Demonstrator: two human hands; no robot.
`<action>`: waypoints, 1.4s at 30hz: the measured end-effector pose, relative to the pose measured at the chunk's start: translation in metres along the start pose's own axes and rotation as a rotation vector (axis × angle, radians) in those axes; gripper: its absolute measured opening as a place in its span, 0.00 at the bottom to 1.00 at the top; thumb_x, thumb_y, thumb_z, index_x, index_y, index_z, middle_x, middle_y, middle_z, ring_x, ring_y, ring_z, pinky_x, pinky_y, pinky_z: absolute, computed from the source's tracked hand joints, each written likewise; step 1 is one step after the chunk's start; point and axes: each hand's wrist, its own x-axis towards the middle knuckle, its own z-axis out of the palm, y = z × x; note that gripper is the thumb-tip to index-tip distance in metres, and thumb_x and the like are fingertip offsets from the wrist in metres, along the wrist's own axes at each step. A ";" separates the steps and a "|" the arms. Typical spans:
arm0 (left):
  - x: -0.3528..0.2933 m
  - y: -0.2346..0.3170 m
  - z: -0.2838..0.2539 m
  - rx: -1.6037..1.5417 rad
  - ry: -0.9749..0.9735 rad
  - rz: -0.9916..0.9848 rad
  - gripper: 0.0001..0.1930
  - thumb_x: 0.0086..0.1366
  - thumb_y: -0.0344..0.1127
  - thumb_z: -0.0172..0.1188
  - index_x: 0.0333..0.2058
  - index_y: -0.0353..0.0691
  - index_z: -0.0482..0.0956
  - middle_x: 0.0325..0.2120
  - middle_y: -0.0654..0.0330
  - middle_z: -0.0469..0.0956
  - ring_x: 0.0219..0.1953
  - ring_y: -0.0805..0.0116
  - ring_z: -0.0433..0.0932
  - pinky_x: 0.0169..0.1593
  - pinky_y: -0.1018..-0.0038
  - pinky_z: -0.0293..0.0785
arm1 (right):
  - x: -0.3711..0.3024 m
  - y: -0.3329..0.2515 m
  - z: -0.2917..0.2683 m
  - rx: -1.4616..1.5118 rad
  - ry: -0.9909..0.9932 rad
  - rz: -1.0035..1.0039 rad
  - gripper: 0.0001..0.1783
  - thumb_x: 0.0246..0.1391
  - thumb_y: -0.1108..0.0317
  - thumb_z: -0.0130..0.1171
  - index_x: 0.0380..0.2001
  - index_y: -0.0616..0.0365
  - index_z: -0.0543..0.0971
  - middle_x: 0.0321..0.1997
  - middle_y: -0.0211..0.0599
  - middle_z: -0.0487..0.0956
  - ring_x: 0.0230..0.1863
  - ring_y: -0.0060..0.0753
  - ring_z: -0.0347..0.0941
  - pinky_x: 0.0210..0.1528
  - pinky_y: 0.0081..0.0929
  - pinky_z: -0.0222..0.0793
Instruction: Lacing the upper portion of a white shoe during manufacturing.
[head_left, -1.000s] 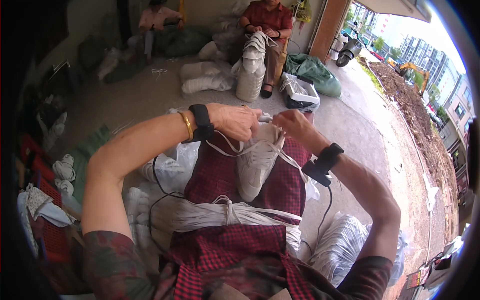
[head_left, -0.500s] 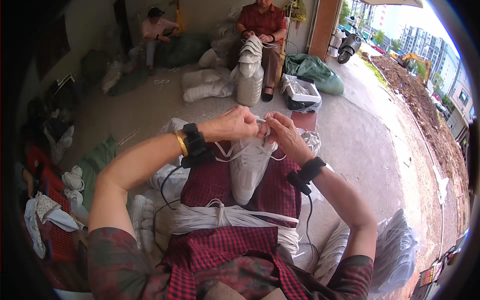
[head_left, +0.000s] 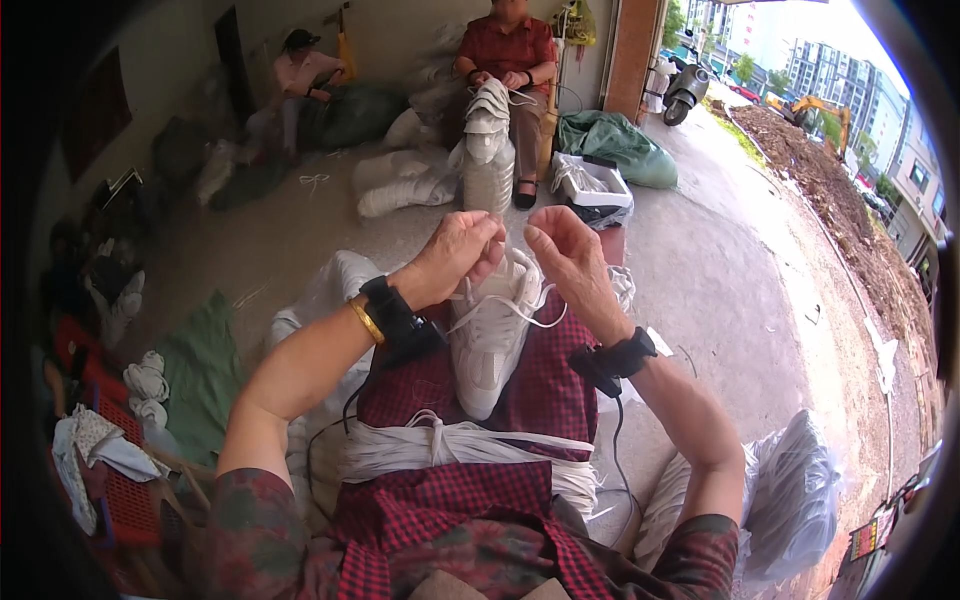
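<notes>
A white lace-up sneaker point(head_left: 487, 345) rests toe toward me on my lap, over a red-and-black checked apron point(head_left: 545, 385). Loose white shoelace point(head_left: 548, 318) loops out at the sneaker's right side. My left hand point(head_left: 462, 258) is above the sneaker's upper end, its fingertips pinched on a shoelace that is hard to see. To its right, apart from it, my right hand point(head_left: 575, 258) has curled fingers with the thumb close to them; whatever they hold is too small to make out. A tied bundle of white laces point(head_left: 450, 445) lies across my lap.
Bagged white shoes point(head_left: 790, 495) stand at my right. Red baskets point(head_left: 125, 480) with cloths are at left. Ahead, a person in red point(head_left: 510, 50) works behind stacked white shoe parts point(head_left: 488, 165), beside a white box point(head_left: 592, 182). Another person point(head_left: 305, 75) sits further back.
My hands have parted from their shared pinch above the sneaker; the left moved slightly left and down, the right slightly right. The lace loop now hangs at the sneaker's right. The view shifted slightly.
</notes>
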 end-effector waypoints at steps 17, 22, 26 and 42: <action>0.011 0.049 0.031 -0.178 -0.099 0.293 0.17 0.74 0.45 0.52 0.45 0.35 0.79 0.26 0.66 0.76 0.23 0.82 0.73 0.27 0.84 0.73 | -0.015 0.021 0.006 -0.172 -0.213 -0.040 0.18 0.67 0.57 0.55 0.39 0.62 0.83 0.24 0.21 0.77 0.23 0.14 0.66 0.26 0.19 0.61; 0.011 0.028 -0.014 0.220 0.082 0.317 0.14 0.70 0.38 0.56 0.50 0.38 0.79 0.33 0.62 0.77 0.26 0.80 0.75 0.30 0.79 0.74 | -0.022 -0.002 -0.005 -0.028 -0.186 0.132 0.23 0.71 0.52 0.47 0.37 0.59 0.83 0.24 0.22 0.77 0.22 0.09 0.62 0.23 0.13 0.56; 0.008 0.012 -0.016 0.858 -0.296 0.530 0.11 0.59 0.30 0.60 0.41 0.37 0.80 0.34 0.58 0.74 0.34 0.67 0.78 0.38 0.70 0.74 | -0.027 -0.001 -0.008 -0.011 -0.186 0.077 0.24 0.71 0.52 0.46 0.35 0.60 0.82 0.24 0.23 0.77 0.21 0.10 0.61 0.21 0.13 0.55; -0.019 -0.017 -0.011 0.352 0.108 0.376 0.03 0.63 0.29 0.55 0.34 0.36 0.74 0.23 0.68 0.71 0.24 0.82 0.68 0.28 0.79 0.67 | -0.035 0.002 -0.026 0.071 0.016 0.139 0.25 0.71 0.52 0.44 0.36 0.60 0.82 0.26 0.26 0.79 0.24 0.12 0.67 0.23 0.13 0.58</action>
